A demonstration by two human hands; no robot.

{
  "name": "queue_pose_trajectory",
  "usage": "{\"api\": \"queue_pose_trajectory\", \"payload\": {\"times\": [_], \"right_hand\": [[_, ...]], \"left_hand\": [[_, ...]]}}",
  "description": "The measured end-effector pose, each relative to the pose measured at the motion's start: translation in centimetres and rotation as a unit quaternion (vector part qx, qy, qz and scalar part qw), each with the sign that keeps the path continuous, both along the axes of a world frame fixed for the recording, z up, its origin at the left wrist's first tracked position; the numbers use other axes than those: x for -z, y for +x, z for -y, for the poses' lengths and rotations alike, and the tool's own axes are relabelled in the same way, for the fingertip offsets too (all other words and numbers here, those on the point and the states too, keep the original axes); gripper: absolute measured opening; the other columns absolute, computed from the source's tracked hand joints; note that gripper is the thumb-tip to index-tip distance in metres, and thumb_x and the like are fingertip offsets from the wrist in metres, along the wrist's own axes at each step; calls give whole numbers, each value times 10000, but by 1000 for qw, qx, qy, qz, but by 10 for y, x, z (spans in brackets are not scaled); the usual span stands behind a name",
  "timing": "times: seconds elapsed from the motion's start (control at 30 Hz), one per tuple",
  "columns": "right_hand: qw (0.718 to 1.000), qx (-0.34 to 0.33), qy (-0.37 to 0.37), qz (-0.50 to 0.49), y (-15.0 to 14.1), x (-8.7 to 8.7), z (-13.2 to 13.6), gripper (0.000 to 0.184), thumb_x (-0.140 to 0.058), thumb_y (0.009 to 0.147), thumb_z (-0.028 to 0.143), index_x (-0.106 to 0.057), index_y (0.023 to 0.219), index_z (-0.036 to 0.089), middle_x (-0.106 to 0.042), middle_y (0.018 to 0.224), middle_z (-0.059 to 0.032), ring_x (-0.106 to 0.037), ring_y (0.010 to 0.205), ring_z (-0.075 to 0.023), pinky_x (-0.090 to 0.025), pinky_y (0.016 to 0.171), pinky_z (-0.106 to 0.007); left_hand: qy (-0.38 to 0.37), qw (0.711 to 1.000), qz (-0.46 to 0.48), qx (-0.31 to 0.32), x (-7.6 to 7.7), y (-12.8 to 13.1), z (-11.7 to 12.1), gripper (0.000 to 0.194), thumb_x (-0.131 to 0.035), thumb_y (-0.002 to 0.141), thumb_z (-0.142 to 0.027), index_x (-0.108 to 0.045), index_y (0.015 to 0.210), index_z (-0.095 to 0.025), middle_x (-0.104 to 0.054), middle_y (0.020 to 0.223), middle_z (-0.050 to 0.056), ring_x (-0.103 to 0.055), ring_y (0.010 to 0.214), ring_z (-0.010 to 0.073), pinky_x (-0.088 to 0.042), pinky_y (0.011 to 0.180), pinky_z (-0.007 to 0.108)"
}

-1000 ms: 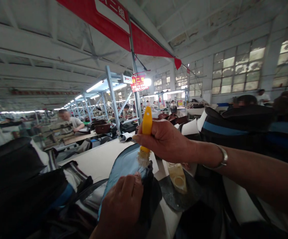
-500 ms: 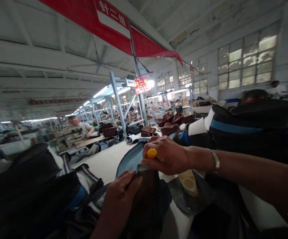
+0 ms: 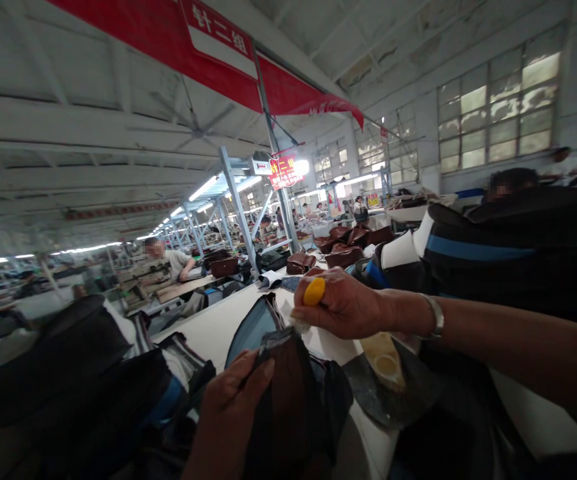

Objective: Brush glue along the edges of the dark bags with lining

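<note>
My left hand (image 3: 233, 400) pinches the upper edge of a dark brown and black sewn piece (image 3: 291, 400) between thumb and fingers. My right hand (image 3: 343, 307) is closed around a tool with a yellow handle (image 3: 314, 291), whose rounded end sticks out of the fist. Something pale shows under those fingers, but the tool's working end cannot be made out. This hand is just above and right of the piece's top edge, apart from it. Behind the piece stands a curved panel with a light blue face (image 3: 251, 327).
A yellowish open container (image 3: 384, 360) sits on a dark slab (image 3: 403, 400) right of the piece. Black and blue bag parts are heaped at left (image 3: 68, 360) and right (image 3: 498, 247). Brown bags (image 3: 301, 262) lie farther along the white table (image 3: 203, 327). A co-worker (image 3: 171, 260) sits beyond.
My right hand has lifted off the piece's top edge and shifted slightly right, with the yellow handle still in it. The piece's upper edge now shows. My left hand has dropped slightly.
</note>
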State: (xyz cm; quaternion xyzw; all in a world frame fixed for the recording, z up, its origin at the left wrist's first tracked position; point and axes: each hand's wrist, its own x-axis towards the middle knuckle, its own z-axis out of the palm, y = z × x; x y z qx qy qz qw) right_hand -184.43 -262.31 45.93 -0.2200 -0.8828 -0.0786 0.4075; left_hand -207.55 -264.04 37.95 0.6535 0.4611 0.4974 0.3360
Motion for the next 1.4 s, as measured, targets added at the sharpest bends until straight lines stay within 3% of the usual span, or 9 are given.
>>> {"api": "queue_pose_trajectory", "payload": {"times": [0.33,0.43,0.53,0.7,0.8,0.87,1.0,1.2,1.4], "right_hand": [[980,-20,-97,-175,-2,11,-18,231,-578,925,336,-609,764,172,-562,667,8,-502,634,-119,-390,662,-262],[837,-131,-287,-447,-1,28,-22,274,-646,874,387,-559,724,175,-448,532,70,-347,465,-67,-297,480,-204],[675,-227,-465,-527,-16,61,-19,355,-675,828,372,-467,614,179,-350,408,101,-217,367,-41,-205,395,-202],[596,-294,-538,-518,-58,107,-7,273,-695,769,333,-530,636,160,-382,385,91,-231,335,-33,-172,373,-199],[587,-320,-534,-517,-79,115,3,262,-725,742,350,-570,678,148,-402,397,85,-252,340,-32,-131,374,-197],[589,-332,-525,-518,-87,119,10,250,-744,724,343,-596,710,141,-430,420,78,-282,344,-32,-126,383,-200],[603,-356,-498,-511,-93,127,25,249,-739,758,348,-611,729,136,-464,485,62,-324,378,-27,-166,421,-202],[652,-414,-466,-432,-99,130,45,290,-727,801,366,-566,678,158,-448,518,47,-357,465,-58,-252,465,-210],[637,-391,-503,-434,-93,127,42,275,-738,788,394,-609,709,164,-457,465,62,-334,403,-55,-358,508,-242]], "left_hand": [[-74,995,70,-19,3,-12,0,492,-767,699,-493,-706,1073,-179,-737,1086,55,-651,1114,291,-549,900,335],[-58,995,53,-54,5,-20,-6,490,-752,704,-511,-708,1078,-197,-713,1171,52,-602,1203,290,-520,965,350],[-43,995,18,-90,5,-29,-14,507,-725,720,-537,-699,1099,-201,-655,1290,52,-533,1289,290,-502,984,354],[67,963,-192,-176,-1,-36,-14,530,-584,814,-622,-669,1093,-179,-687,1073,82,-642,1020,286,-508,885,373],[251,849,-298,-356,3,-38,-6,590,-531,842,-658,-625,1118,-145,-633,1004,113,-611,974,294,-487,860,399],[317,802,-333,-383,9,-40,0,488,-485,892,-624,-626,992,-167,-624,915,89,-614,903,258,-482,795,356],[245,845,-346,-325,13,-35,13,475,-384,925,-620,-616,902,-206,-645,857,58,-640,812,228,-476,702,338],[77,915,-263,-295,-3,-20,23,648,-682,654,-724,-663,1004,-180,-705,911,79,-661,846,289,-516,773,397],[75,967,-188,-157,-4,-31,22,360,-654,780,-557,-727,824,-207,-707,850,21,-645,790,216,-495,736,296]]}}
